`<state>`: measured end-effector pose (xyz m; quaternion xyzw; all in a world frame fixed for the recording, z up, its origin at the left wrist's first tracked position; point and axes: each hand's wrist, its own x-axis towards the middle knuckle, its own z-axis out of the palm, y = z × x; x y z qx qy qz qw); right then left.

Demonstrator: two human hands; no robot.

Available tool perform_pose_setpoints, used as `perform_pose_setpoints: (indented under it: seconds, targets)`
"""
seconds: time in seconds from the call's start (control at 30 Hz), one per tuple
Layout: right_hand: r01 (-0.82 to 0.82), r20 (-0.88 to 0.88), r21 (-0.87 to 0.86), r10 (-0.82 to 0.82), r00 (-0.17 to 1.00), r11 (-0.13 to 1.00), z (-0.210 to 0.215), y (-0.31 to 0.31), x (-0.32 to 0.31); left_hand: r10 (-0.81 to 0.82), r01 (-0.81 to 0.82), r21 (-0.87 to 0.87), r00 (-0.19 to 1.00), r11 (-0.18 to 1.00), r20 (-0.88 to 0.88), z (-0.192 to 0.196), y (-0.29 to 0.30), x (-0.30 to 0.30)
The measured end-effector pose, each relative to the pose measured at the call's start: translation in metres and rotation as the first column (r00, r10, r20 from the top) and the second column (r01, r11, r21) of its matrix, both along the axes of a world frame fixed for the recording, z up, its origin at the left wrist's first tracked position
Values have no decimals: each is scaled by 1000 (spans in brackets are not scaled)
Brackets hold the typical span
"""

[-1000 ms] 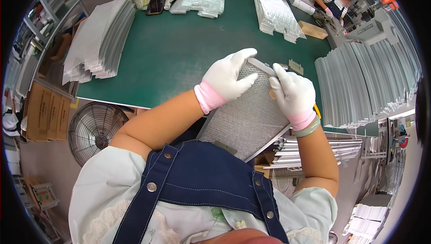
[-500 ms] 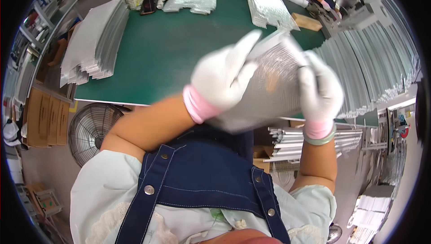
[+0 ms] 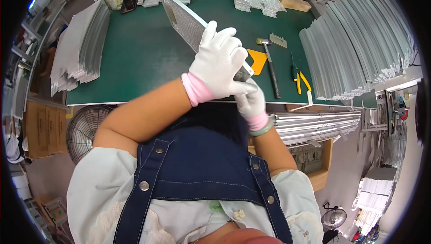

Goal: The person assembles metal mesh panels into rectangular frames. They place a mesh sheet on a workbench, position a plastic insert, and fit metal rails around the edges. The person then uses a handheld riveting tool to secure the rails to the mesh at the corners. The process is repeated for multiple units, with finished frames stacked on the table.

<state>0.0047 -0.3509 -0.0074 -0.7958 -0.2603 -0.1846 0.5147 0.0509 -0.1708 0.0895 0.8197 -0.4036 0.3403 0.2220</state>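
Dark-green flat worktop (image 3: 143, 60): across 12 o'clock from the body.
Pale-framed grey mesh panel (image 3: 186, 25): tilted above worktop, reaching toward 11 o'clock.
White-gloved left hand (image 3: 217, 67): fingers wrapped over panel edge, gripping.
White-gloved right hand (image 3: 251, 100): at panel's near end, partly hidden; cannot tell grip.
Black-handled hammer (image 3: 271, 67): left hand's 3 o'clock.
Yellow-handled pliers (image 3: 298, 84): beyond hammer.

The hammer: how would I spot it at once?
On the green table, look left of the big right-hand silver stack. Between a flat orange-yellow piece and a yellow-handled tool lies the hammer, set apart by its long black grip.
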Motion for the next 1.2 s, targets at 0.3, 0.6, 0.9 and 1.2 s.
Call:
perform_pose_setpoints:
  seconds: [0.3,0.6,0.9,1.2]
  targets:
    - [430,-103,-787,-781,616,443,-22,-116,86,-174,179,-179,984,967,42,-1,-8,15]
    - [384,-172,-289,-442,881,877,77,-110,13,-186,184,-111,983,977,-1,-4,3,25]
    - [304,275,-561,-173,946,770,128,-96,-32,-152,148,-112,988,983,-24,-8,2,24]
    - [152,-16,-322,-166,986,934,182,-98,-32,-137,134,-135,990,982,-18,-11,4,20]
